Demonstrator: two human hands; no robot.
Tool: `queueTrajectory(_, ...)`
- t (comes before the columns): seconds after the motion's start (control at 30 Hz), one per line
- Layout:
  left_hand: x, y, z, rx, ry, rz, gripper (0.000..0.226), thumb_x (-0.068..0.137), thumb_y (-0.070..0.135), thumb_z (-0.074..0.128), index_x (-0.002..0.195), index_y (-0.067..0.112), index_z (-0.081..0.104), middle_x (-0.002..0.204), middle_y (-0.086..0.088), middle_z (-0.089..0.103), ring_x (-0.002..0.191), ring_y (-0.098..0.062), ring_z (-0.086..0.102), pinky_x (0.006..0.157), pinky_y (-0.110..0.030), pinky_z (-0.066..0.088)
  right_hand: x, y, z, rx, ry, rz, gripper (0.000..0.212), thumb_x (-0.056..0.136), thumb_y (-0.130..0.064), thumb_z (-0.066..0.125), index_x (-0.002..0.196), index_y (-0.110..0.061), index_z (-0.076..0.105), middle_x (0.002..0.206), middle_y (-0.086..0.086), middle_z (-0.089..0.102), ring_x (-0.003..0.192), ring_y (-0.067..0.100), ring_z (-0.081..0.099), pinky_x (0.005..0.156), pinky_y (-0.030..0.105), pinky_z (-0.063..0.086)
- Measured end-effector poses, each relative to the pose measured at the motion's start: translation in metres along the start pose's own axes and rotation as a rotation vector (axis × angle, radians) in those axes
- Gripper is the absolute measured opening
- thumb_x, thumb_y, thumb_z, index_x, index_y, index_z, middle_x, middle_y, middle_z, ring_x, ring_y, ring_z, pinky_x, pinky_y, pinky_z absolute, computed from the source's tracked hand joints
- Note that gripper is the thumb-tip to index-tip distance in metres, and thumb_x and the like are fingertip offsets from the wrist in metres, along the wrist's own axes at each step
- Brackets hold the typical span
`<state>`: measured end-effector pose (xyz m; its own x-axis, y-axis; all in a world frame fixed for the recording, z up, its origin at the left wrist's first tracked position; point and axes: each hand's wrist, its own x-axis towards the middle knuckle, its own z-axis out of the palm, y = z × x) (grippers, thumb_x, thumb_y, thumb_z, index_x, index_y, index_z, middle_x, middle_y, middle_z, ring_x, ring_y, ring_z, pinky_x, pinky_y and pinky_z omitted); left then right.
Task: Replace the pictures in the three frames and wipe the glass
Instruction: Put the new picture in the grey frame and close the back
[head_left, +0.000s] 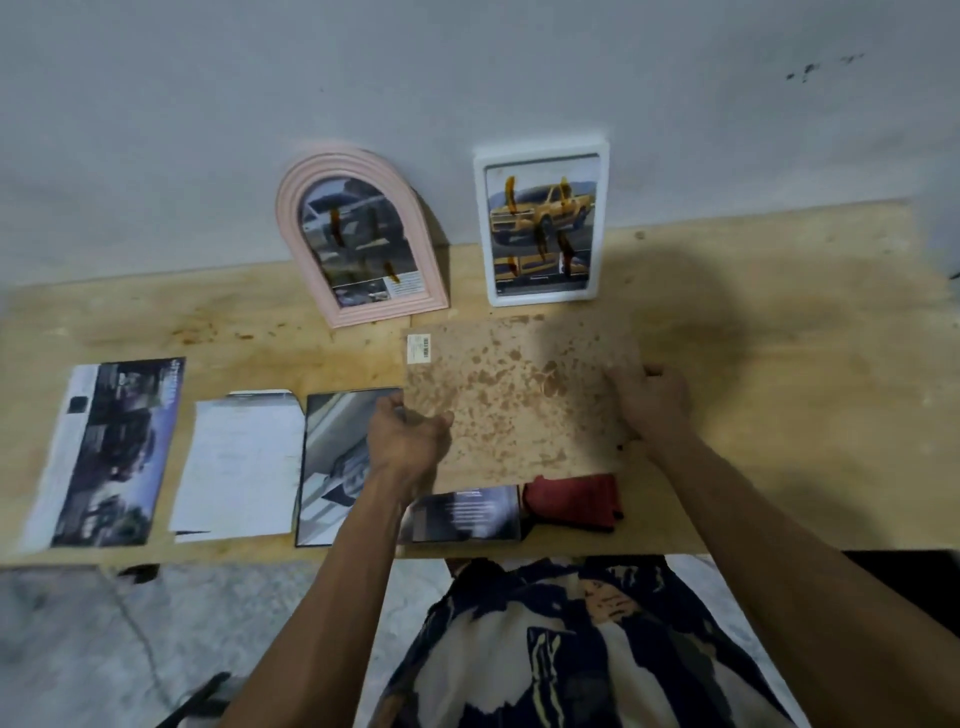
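Plywood bench (779, 415), stained. On it: pink arched frame (358, 239), white frame (543, 223), three prints (111, 452), paper sheet (241, 462), red cloth (574, 501).

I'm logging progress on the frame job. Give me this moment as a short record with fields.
held: backing board, stained, gripped at its edges by left hand and right hand
leaning on wall: pink arched frame, white frame, both with smeared glass
loose prints: three left of the board, one partly under it
cloth: red cloth, partly under the board
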<state>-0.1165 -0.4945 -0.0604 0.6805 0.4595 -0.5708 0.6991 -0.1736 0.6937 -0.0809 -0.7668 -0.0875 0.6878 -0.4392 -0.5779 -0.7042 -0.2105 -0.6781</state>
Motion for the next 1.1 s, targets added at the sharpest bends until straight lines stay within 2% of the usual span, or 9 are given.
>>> queueTrajectory(0.13,0.010,-0.026,-0.058,0.019,-0.007,0.030,0.044,0.083,0.010,0.078,0.120,0.009,0.054,0.107,-0.005,0.065,0.100,-0.027,0.064,0.085,-0.043,0.055,-0.039,-0.006,0.044,-0.035,-0.051,-0.092,0.056,0.082,-0.050,0.064,0.128,-0.019,0.059,0.113,-0.004,0.058,0.096,0.018,0.055,0.077,0.033,0.046)
queueTrajectory(0.3,0.023,-0.061,-0.103,0.082,-0.063,0.071,0.043,0.087,0.013,0.075,0.123,0.010,0.051,0.102,-0.002,0.058,0.079,-0.012,0.057,0.055,-0.017,0.043,-0.078,0.000,0.081,-0.030,-0.016,-0.080,0.045,0.079,-0.045,0.074,0.109,-0.013,0.063,0.089,-0.007,0.056,0.084,0.018,0.057,0.056,0.025,0.039)
queueTrajectory(0.37,0.026,-0.073,-0.115,0.128,-0.092,0.065,0.040,0.087,0.019,0.076,0.121,0.013,0.055,0.102,0.000,0.061,0.084,-0.015,0.060,0.062,-0.020,0.047,-0.090,0.008,0.087,-0.034,-0.006,-0.094,0.053,0.078,-0.042,0.077,0.118,-0.011,0.059,0.093,-0.008,0.055,0.072,0.009,0.053,0.050,0.020,0.039)
queueTrajectory(0.43,0.032,-0.084,-0.125,0.201,-0.118,0.057,0.037,0.085,0.028,0.077,0.116,0.017,0.062,0.098,0.000,0.067,0.094,-0.023,0.065,0.079,-0.034,0.054,-0.100,0.015,0.092,-0.049,-0.013,-0.158,0.061,0.075,-0.042,0.078,0.123,-0.011,0.058,0.100,-0.008,0.060,0.071,0.003,0.059,0.047,0.015,0.046)
queueTrajectory(0.53,0.036,-0.090,-0.137,0.265,-0.104,0.102,0.041,0.085,0.030,0.074,0.123,0.019,0.064,0.105,-0.004,0.072,0.098,-0.027,0.068,0.088,-0.042,0.055,-0.107,0.024,0.096,-0.058,0.005,-0.225,0.061,0.072,-0.044,0.079,0.121,-0.011,0.063,0.104,-0.001,0.069,0.083,0.013,0.068,0.062,0.030,0.060)
queueTrajectory(0.63,0.042,-0.094,-0.144,0.401,0.011,0.196,0.038,0.086,0.022,0.069,0.122,0.010,0.063,0.111,-0.014,0.065,0.096,-0.034,0.063,0.076,-0.036,0.052,-0.109,0.026,0.093,-0.076,0.036,-0.213,0.045,0.082,-0.029,0.076,0.120,-0.011,0.063,0.102,0.001,0.065,0.074,0.006,0.057,0.048,0.008,0.042)
queueTrajectory(0.73,0.048,-0.098,-0.150,0.587,0.030,0.222,0.028,0.081,0.021,0.062,0.109,0.017,0.060,0.113,-0.013,0.047,0.096,-0.037,0.052,0.075,-0.040,0.047,-0.107,0.031,0.088,-0.051,0.078,-0.200,0.058,0.079,-0.036,0.078,0.130,-0.021,0.055,0.107,0.000,0.062,0.088,0.017,0.055,0.061,0.021,0.042)
queueTrajectory(0.83,0.055,-0.104,-0.153,0.694,-0.036,0.221,0.027,0.082,0.021,0.064,0.108,0.018,0.059,0.116,-0.013,0.044,0.099,-0.038,0.050,0.083,-0.046,0.052,-0.106,0.034,0.085,-0.041,0.119,-0.204,0.062,0.075,-0.039,0.080,0.130,-0.025,0.056,0.110,0.000,0.065,0.094,0.021,0.057,0.073,0.030,0.045)
queueTrajectory(1.1,0.067,-0.113,-0.152,0.717,-0.065,0.291,0.042,0.083,0.018,0.072,0.123,0.013,0.061,0.124,-0.015,0.050,0.102,-0.037,0.059,0.084,-0.036,0.048,-0.108,0.028,0.085,-0.102,0.193,-0.227,0.055,0.077,-0.036,0.078,0.127,-0.025,0.057,0.109,0.000,0.066,0.094,0.021,0.058,0.077,0.031,0.045)
